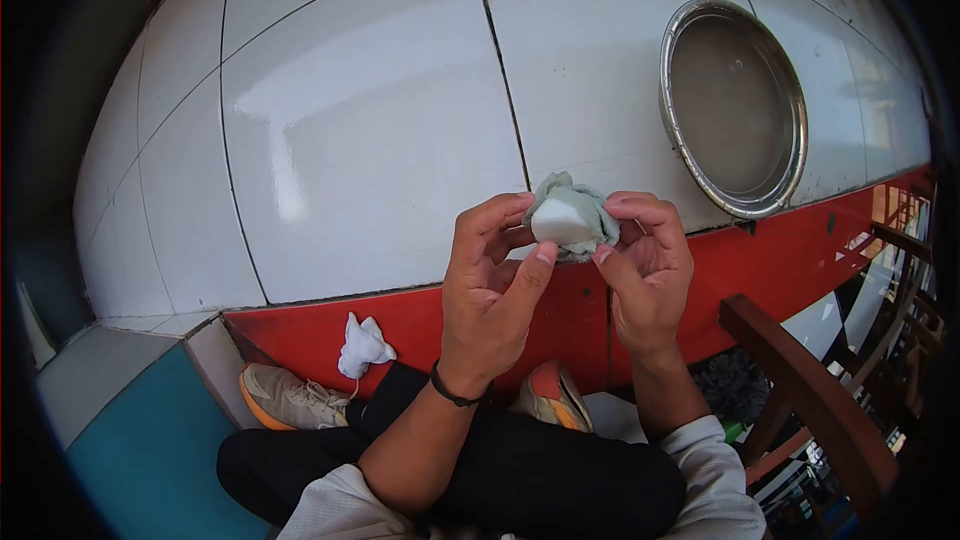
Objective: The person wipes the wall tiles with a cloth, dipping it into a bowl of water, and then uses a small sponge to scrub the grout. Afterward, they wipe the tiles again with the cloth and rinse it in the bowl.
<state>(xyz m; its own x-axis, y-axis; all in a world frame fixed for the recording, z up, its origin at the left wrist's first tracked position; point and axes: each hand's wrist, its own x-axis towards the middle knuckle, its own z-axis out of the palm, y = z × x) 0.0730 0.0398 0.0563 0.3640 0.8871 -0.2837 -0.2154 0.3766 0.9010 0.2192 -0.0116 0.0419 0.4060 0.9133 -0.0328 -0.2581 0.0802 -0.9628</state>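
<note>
Between my two hands is a smooth white rounded piece (562,222), partly wrapped in a crumpled pale grey-green cloth (592,192). My left hand (497,285) grips the wrapped piece from the left, thumb and fingertips at its edge. On the opposite side, my right hand (648,265) pinches the cloth with thumb and curled fingers. Both hands are raised over the edge where white tiles meet a red band. The underside of the bundle is hidden.
A round metal basin (668,105) of cloudy water stands on the white tiled surface (370,150) to the right. A crumpled white cloth (365,345) lies near the red band (415,325). Wooden furniture (800,390) is at lower right, and a teal block (150,450) at left.
</note>
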